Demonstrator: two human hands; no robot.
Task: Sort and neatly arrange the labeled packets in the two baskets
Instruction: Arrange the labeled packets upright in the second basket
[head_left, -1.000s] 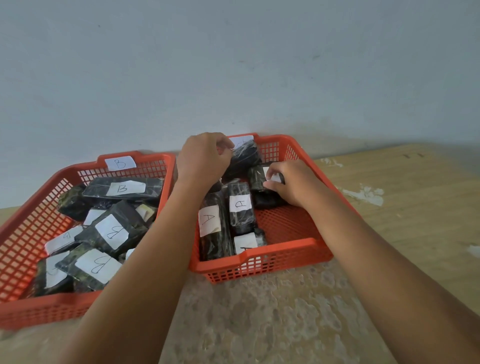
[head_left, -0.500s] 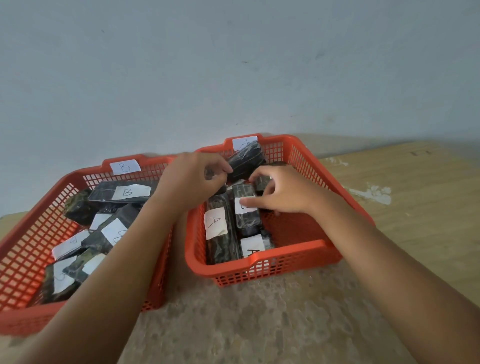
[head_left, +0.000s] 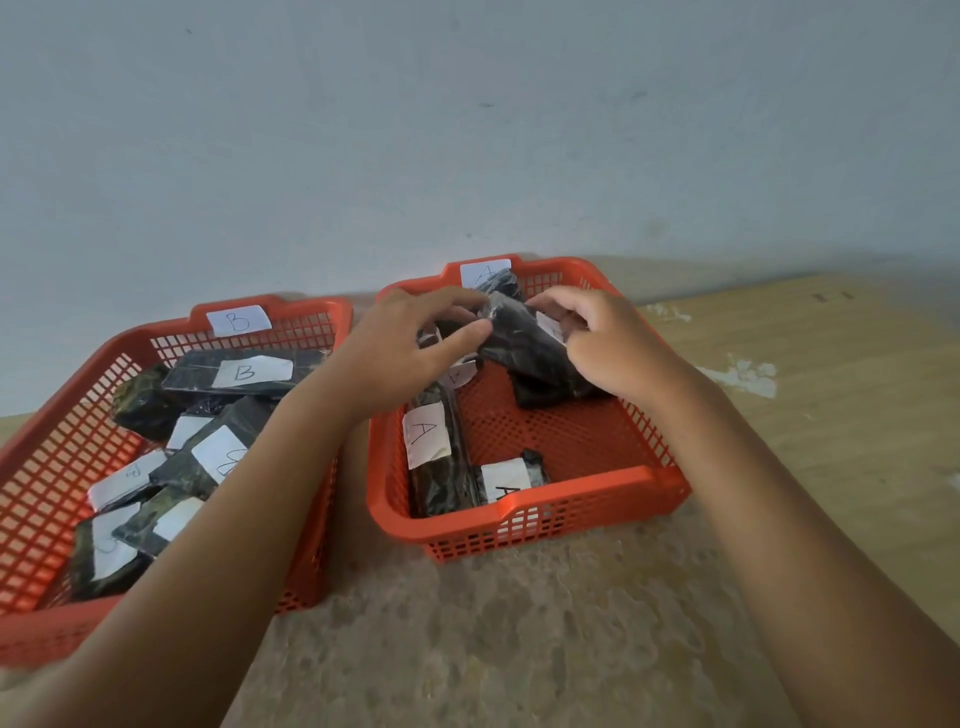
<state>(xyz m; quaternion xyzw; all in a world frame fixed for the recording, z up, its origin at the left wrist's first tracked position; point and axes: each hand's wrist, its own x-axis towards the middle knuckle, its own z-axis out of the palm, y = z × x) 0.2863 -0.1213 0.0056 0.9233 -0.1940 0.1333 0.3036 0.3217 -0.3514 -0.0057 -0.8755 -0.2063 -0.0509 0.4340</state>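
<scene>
Two orange baskets stand side by side on the table (head_left: 519, 649), against the wall (head_left: 467, 130). The left basket (head_left: 47, 467), tagged B, holds a loose heap of dark packets with B labels. The right basket (head_left: 597, 488), tagged A, holds an A packet (head_left: 436, 457) lying along its left wall and another near the front rim. Over its far half, both hands grip one dark packet (head_left: 524, 348) (raised and tilted): the left hand (head_left: 405, 348) pinches its upper end, the right hand (head_left: 597, 348) curls round its side.
</scene>
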